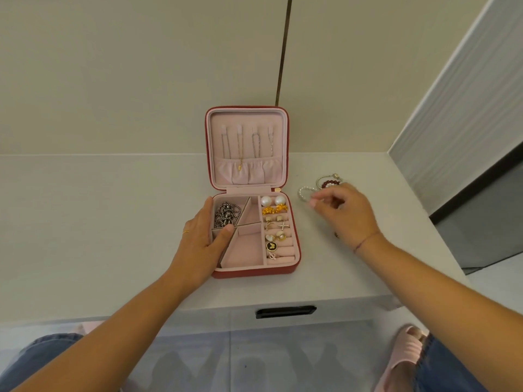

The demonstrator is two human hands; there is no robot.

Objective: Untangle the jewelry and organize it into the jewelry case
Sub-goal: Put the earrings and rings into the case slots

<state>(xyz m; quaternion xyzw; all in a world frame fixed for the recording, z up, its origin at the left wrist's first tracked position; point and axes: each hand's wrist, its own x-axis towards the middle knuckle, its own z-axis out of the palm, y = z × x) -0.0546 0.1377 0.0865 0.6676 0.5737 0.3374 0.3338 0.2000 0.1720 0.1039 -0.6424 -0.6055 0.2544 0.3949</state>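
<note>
The left hand (198, 244) lies flat, grip released, on the left edge of the jewelry case (254, 274), likely steadying it, while the right hand (343, 213) reaches the tangled bracelets (328, 182) just right of the case, its grip impossible to tell.

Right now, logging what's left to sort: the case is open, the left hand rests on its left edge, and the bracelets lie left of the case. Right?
Wrong side: the head view shows the bracelets right of the case, by the right hand. The case is open and the left hand rests on its left edge.
</note>
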